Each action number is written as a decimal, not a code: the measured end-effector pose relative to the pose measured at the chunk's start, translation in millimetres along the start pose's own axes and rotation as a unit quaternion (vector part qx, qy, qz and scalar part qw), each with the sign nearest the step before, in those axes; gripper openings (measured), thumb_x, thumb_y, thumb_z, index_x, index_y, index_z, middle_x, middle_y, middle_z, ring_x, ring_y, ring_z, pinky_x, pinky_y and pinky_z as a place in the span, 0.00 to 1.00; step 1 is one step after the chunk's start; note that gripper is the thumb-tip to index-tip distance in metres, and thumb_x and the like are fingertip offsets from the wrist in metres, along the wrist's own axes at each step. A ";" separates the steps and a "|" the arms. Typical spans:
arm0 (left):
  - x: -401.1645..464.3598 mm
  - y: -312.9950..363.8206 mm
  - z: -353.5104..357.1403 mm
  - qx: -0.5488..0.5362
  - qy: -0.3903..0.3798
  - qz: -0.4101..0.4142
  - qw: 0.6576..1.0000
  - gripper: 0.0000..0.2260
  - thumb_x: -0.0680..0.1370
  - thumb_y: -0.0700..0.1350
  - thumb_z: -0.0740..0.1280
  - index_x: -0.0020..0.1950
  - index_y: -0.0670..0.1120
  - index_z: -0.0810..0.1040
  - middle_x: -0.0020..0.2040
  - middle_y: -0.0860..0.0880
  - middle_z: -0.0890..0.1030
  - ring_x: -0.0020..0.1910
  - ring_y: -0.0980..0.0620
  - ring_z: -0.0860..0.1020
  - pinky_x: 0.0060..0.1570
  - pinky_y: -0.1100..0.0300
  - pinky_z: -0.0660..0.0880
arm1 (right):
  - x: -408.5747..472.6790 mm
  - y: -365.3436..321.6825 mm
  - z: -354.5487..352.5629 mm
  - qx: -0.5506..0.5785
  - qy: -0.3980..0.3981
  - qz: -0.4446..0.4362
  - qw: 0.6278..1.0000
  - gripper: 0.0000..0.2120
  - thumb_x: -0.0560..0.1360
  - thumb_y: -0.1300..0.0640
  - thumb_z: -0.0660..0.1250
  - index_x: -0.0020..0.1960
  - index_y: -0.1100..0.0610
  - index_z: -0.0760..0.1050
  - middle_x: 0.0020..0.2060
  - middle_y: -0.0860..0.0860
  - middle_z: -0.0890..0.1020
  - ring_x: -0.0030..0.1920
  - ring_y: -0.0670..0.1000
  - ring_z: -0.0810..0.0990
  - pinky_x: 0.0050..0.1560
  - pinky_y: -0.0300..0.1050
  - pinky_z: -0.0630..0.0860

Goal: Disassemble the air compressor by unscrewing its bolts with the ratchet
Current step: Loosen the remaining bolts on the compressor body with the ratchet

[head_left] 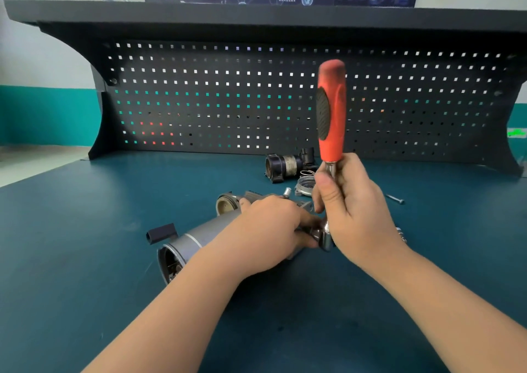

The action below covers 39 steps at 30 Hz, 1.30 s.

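Right hand (352, 207) wrapped around the metal shank of the ratchet (331, 116), fingers curled tight on it just below the red grip, thumb up along the steel. Handle standing nearly upright, red with a black textured inset, reaching up in front of the pegboard (199, 101). Chrome ratchet head low at the heel of that hand, meeting the air compressor (199, 237) at its near right end; exact bolt under it hidden by the two hands. Left hand (271, 230) clamped over the top of the compressor body, fingers curled down over its right end and touching the ratchet head. Compressor lying on its side on the blue-green bench top (85, 230), grey cylindrical housing pointing down-left with its open round end toward the camera, a second round opening showing behind the left hand's knuckles. Small black rectangular piece (161, 233) on the bench just left of the housing, apart from it. Further back, a dark motor-like part (283, 166) lying on its side near the pegboard foot, with a metal ring piece (305, 186) and a thin wire clip beside it, and a small silver socket (287, 192) standing just in front. Loose bolt (395, 199) on the bench to the right of the right hand, well clear of it. Dark shelf above the pegboard, poster on the wall behind.
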State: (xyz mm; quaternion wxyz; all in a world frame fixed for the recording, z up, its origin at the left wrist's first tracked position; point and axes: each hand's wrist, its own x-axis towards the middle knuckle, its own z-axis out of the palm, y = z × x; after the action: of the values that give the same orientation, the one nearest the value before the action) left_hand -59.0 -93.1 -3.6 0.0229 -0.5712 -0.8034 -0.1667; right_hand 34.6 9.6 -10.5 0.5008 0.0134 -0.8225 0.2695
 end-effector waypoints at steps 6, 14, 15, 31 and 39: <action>0.0 1.6 1.6 0.003 0.013 -0.006 1.000 0.13 0.75 0.54 0.66 0.59 0.65 0.76 0.54 0.54 0.80 0.59 0.46 0.71 0.61 0.38 0.65 | 6.1 27.3 3.6 0.200 0.150 0.402 0.881 0.11 0.82 0.54 0.57 0.41 0.53 0.68 0.26 0.46 0.73 0.26 0.45 0.68 0.28 0.39 0.66; -3.9 -4.5 0.7 -0.027 -0.009 0.015 0.999 0.16 0.76 0.54 0.65 0.61 0.69 0.70 0.59 0.59 0.78 0.69 0.48 0.65 0.66 0.35 0.55 | 2.0 17.6 4.3 0.205 0.133 0.291 0.925 0.10 0.82 0.55 0.56 0.42 0.53 0.66 0.25 0.44 0.73 0.27 0.43 0.69 0.31 0.39 0.66; -3.8 -4.9 0.8 -0.024 -0.014 0.017 0.999 0.14 0.77 0.54 0.64 0.60 0.68 0.71 0.58 0.59 0.79 0.69 0.48 0.65 0.66 0.35 0.55 | 1.3 14.7 2.7 0.149 0.100 0.219 0.959 0.10 0.82 0.55 0.56 0.42 0.52 0.66 0.25 0.44 0.73 0.27 0.41 0.69 0.32 0.36 0.66; -2.3 -2.3 2.3 -0.004 -0.004 0.009 1.000 0.15 0.76 0.54 0.65 0.62 0.66 0.73 0.61 0.57 0.78 0.69 0.47 0.66 0.67 0.36 0.55 | -4.2 32.0 15.8 0.342 0.209 0.557 0.727 0.10 0.82 0.56 0.56 0.42 0.55 0.67 0.29 0.50 0.70 0.29 0.50 0.67 0.32 0.43 0.66; -1.1 -3.0 -0.1 -0.013 -0.018 0.025 0.999 0.15 0.77 0.53 0.65 0.63 0.66 0.72 0.61 0.58 0.78 0.69 0.46 0.65 0.67 0.36 0.55 | -1.5 20.2 6.4 0.148 0.141 0.267 0.942 0.10 0.82 0.53 0.56 0.42 0.52 0.67 0.24 0.42 0.73 0.26 0.43 0.67 0.33 0.42 0.66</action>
State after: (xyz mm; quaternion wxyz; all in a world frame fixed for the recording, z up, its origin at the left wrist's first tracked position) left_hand -61.5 -95.0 -4.5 0.0053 -0.5943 -0.7868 -0.1662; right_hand 24.2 23.6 -22.7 0.5138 -0.1711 -0.6673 0.5112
